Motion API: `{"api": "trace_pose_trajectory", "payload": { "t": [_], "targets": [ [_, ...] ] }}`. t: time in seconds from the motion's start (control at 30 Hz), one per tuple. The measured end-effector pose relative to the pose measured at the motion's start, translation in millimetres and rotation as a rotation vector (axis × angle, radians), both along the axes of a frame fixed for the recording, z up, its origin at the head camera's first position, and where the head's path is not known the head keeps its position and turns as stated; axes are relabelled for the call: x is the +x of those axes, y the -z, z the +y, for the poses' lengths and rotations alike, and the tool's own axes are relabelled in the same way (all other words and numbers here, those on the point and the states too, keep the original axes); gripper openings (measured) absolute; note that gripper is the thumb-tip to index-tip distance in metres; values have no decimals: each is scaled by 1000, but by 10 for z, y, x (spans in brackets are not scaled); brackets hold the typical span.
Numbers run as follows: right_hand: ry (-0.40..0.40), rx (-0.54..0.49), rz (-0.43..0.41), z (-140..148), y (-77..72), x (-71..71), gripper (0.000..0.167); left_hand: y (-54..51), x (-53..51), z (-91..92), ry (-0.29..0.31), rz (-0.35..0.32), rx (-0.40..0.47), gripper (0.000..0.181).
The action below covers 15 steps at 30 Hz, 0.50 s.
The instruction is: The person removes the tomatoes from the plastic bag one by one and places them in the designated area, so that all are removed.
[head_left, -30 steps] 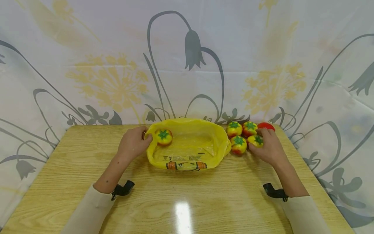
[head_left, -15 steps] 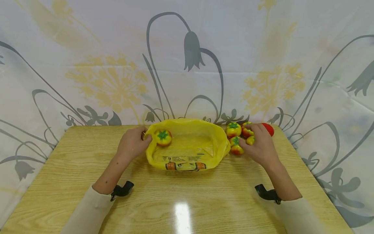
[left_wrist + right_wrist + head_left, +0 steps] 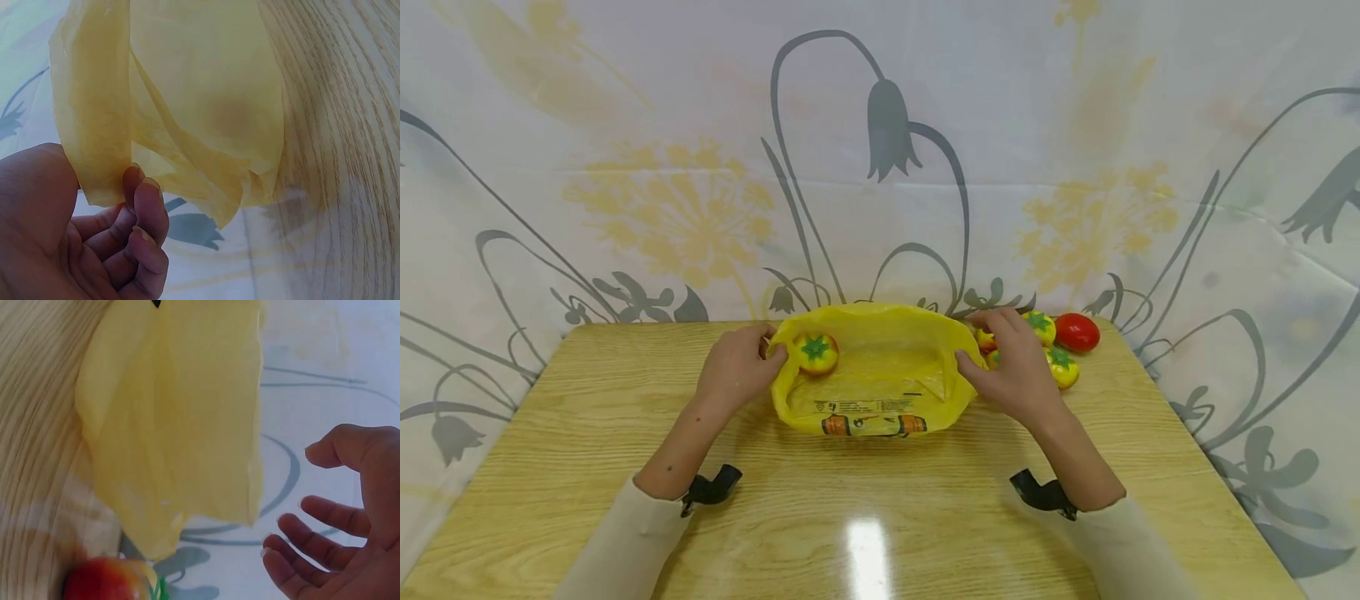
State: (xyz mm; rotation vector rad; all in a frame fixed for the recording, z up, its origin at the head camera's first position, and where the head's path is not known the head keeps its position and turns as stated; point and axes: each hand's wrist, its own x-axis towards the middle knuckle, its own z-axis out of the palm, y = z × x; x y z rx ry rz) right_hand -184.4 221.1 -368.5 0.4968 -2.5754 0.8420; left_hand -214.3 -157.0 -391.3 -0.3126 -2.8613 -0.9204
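A yellow plastic bag (image 3: 887,327) stands with its mouth spread in the middle of the table. Inside, by its left side, lies one yellow-and-red toy fruit (image 3: 817,353) with a green star-shaped top. My left hand (image 3: 737,367) pinches the bag's left rim between thumb and fingers, as the left wrist view confirms. At the opposite rim, my right hand (image 3: 1013,367) hovers with thumb and fingers spread apart. Nothing is between those fingers in the right wrist view, where the hand is apart from the bag (image 3: 181,412).
Several similar toy fruits (image 3: 1063,369) cluster right of the bag, partly hidden behind my right hand. A smooth red toy fruit (image 3: 1077,332) lies at their far right. A patterned cloth (image 3: 700,125) hangs behind the wooden table (image 3: 775,517).
My right hand has moved left, from over the toy fruits to the bag's right rim, uncovering the red fruit and some of the others. My left hand keeps its hold on the bag.
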Motion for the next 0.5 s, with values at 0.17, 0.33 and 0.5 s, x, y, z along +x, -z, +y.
{"api": "trace_pose_trajectory", "payload": {
  "t": [0.17, 0.33, 0.5],
  "targets": [
    [-25, 4, -44, -173, 9, -10, 44, 9, 0, -4, 7, 8, 6, 35],
    [-54, 21, -48, -335, 30, -25, 44, 14, -3, -5, 13, 10, 9, 34],
    [-80, 46, -56, -477, 69, -49, 43, 11, -7, 3, 21, 5, 13, 35]
  ]
}}
